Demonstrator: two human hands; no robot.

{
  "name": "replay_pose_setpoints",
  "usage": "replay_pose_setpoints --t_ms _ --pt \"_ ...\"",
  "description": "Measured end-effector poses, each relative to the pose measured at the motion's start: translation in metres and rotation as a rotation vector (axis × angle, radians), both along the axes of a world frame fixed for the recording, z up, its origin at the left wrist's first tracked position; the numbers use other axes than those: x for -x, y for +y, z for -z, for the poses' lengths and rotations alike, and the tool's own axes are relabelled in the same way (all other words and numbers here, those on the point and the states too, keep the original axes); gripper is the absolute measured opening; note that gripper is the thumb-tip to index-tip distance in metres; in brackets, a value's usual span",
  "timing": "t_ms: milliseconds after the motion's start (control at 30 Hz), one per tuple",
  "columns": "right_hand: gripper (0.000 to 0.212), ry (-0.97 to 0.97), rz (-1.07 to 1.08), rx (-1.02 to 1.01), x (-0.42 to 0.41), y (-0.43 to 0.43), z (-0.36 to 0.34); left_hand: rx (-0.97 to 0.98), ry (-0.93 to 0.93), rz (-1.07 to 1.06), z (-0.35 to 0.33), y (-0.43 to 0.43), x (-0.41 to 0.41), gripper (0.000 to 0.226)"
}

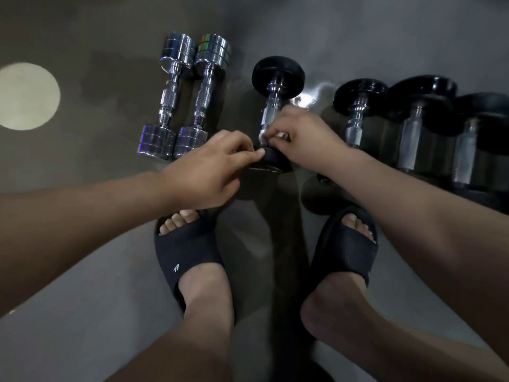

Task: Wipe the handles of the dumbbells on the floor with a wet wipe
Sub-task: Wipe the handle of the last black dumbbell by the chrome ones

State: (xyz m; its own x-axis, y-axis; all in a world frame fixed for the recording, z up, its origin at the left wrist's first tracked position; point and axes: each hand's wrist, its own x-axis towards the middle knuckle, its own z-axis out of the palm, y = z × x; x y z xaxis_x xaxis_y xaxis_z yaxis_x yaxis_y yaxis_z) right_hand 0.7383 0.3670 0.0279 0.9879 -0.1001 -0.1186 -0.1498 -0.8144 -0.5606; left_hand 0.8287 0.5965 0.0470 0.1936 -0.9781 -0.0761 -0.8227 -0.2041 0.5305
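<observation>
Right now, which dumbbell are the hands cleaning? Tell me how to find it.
Find the row of dumbbells on the grey floor, ahead of the black slippers. Beside the two chrome dumbbells lies the black dumbbell. Unlike the other black dumbbells, it lies alone, the left hand holding its near end, the right hand holding a wet wipe on its handle.

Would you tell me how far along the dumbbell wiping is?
Done: cannot tell which handles are wiped. In hand: the right hand pinches the wet wipe against the middle dumbbell's handle; the left hand holds its near head. Left: possibly the three black dumbbells at right.
</observation>
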Motion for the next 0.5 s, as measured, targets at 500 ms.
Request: replay_pose_setpoints --t_ms 500 --pt "0.021 0.310 -0.045 -0.163 -0.007 -0.010 -0.010 0.209 0.074 -0.425 0.010 -0.024 0.042 0.035"
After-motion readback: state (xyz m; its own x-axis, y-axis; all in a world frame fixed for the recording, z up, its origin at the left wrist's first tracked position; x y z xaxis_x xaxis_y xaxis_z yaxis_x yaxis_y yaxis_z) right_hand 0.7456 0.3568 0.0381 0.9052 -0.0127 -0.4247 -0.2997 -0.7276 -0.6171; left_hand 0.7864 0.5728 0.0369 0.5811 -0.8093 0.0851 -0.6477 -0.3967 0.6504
